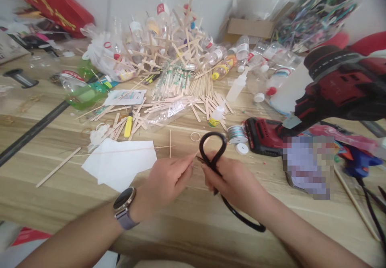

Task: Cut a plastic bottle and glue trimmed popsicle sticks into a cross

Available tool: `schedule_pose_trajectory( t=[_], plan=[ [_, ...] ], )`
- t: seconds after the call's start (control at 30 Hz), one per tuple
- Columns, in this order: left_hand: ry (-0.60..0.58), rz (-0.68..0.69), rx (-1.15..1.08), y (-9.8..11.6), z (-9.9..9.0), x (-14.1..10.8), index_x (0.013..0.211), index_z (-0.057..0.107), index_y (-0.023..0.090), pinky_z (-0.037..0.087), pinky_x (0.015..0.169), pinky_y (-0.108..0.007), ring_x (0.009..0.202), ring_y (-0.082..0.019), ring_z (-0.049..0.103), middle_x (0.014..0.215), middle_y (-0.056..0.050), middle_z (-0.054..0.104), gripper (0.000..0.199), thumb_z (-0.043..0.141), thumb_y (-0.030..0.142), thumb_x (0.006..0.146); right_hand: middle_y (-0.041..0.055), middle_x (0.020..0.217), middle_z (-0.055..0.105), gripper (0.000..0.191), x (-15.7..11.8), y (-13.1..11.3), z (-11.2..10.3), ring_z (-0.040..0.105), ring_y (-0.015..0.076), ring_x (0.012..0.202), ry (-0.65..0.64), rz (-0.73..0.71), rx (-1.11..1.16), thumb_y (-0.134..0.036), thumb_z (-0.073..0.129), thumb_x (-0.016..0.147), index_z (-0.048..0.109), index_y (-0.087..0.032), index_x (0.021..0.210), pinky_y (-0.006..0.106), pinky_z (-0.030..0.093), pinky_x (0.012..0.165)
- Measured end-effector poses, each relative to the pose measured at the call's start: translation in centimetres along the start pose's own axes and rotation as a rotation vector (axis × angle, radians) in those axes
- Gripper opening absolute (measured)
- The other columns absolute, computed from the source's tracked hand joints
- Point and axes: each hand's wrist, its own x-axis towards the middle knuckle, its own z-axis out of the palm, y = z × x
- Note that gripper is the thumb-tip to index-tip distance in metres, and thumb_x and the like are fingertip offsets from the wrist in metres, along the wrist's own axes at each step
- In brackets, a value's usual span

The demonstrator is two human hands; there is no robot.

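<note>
My right hand [235, 177] is closed around black-handled scissors [214, 165]. One handle loop stands up above the fingers and the other hangs below the palm; the blades are mostly hidden. Just left of it, my left hand [170, 179] is pinched shut on a thin pale stick, only a short bit of which shows near the scissors. Its far end is blurred. A watch is on the left wrist. Beyond the left hand, white paper sheets [117, 167] lie on the table, with a thin wooden skewer [141, 150] across them. A rubber band [195, 136] lies ahead of the hands.
Craft sticks [177, 107], plastic bottles [221, 65] and a stick structure [181, 39] crowd the back. A yellow-handled screwdriver [128, 126] and glue bottle [215, 115] lie nearer. At right stand a red cordless drill [340, 83], a thread spool [236, 134] and a phone [307, 167].
</note>
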Motion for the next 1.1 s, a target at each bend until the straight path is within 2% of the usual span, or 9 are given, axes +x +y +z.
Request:
schedule_pose_trajectory(
  t=[0.07,0.13,0.33,0.4,0.57,0.67,0.77,1.0,1.1],
  plan=[
    [-0.007,0.007,0.015,0.0,-0.1,0.0,0.119,0.063,0.012,0.037,0.053,-0.023,0.054,-0.013,0.058,0.066,-0.001,0.067,0.031,0.040,0.021,0.100,-0.0018,0.055,0.065,0.024,0.1,-0.7,-0.6,0.065,0.0159,0.043,-0.142,0.120,0.312,-0.032,0.036,0.096,0.055,-0.017,0.100,0.021,0.045,0.039],
    [-0.008,0.002,0.018,0.1,-0.1,-0.1,0.118,0.063,0.012,0.037,0.053,-0.023,0.055,-0.013,0.058,0.066,0.000,0.066,0.032,0.039,0.023,0.101,-0.0023,0.056,0.065,0.025,0.1,-0.7,-0.7,0.065,0.0156,0.042,-0.179,0.142,0.395,-0.033,0.035,0.097,0.054,-0.017,0.100,0.021,0.045,0.038],
    [0.010,0.005,-0.047,0.0,0.0,0.0,0.107,0.066,0.012,0.037,0.052,-0.023,0.053,-0.011,0.055,0.064,0.000,0.065,0.026,0.043,0.019,0.099,0.0116,0.072,0.073,0.028,-0.4,1.1,0.8,0.069,0.0215,0.055,0.228,-0.281,-0.287,-0.020,0.038,0.093,0.063,-0.012,0.104,0.027,0.046,0.047],
    [0.015,0.004,-0.034,0.0,0.0,0.0,0.111,0.065,0.012,0.037,0.053,-0.023,0.054,-0.012,0.056,0.065,0.000,0.065,0.026,0.043,0.018,0.099,0.0095,0.068,0.072,0.026,-0.4,0.7,0.8,0.068,0.0207,0.053,0.185,-0.213,-0.153,-0.022,0.038,0.094,0.061,-0.013,0.101,0.026,0.047,0.046],
    [0.018,0.011,0.040,0.0,0.1,-0.1,0.112,0.064,0.012,0.036,0.052,-0.024,0.053,-0.013,0.056,0.064,0.000,0.065,0.029,0.040,0.022,0.100,-0.0024,0.055,0.064,0.025,-0.2,-1.0,0.2,0.064,0.0161,0.040,-0.144,0.177,0.460,-0.036,0.033,0.097,0.051,-0.019,0.096,0.021,0.045,0.036],
    [0.019,0.007,0.014,0.0,0.0,-0.1,0.109,0.065,0.013,0.037,0.052,-0.024,0.053,-0.012,0.057,0.066,-0.001,0.067,0.028,0.040,0.022,0.100,0.0048,0.061,0.070,0.022,-0.3,-0.2,0.4,0.069,0.0192,0.050,0.019,-0.004,0.186,-0.028,0.037,0.094,0.056,-0.016,0.095,0.024,0.049,0.043],
    [0.001,-0.009,-0.041,0.0,0.0,-0.1,0.099,0.067,0.014,0.038,0.052,-0.022,0.054,-0.012,0.058,0.066,-0.001,0.067,0.027,0.041,0.021,0.100,0.0185,0.089,0.075,0.029,-0.4,0.9,1.0,0.074,0.0262,0.071,0.166,-0.248,-0.183,-0.016,0.039,0.089,0.061,-0.011,0.106,0.030,0.053,0.054],
    [0.015,-0.012,0.035,-0.1,0.1,-0.2,0.117,0.063,0.013,0.037,0.051,-0.024,0.052,-0.013,0.057,0.064,0.000,0.066,0.030,0.040,0.023,0.100,-0.0033,0.054,0.068,0.030,-0.3,-0.3,0.7,0.064,0.0117,0.041,-0.027,-0.074,0.013,-0.023,0.027,0.103,0.056,-0.016,0.104,0.017,0.047,0.041],
    [0.001,-0.021,-0.001,0.1,0.0,-0.1,0.107,0.066,0.015,0.038,0.052,-0.023,0.054,-0.012,0.059,0.066,-0.001,0.068,0.029,0.040,0.024,0.100,0.0077,0.072,0.075,0.028,-0.4,0.0,0.9,0.072,0.0185,0.059,0.030,-0.112,-0.126,-0.017,0.035,0.097,0.058,-0.011,0.111,0.023,0.052,0.050]
  ],
)
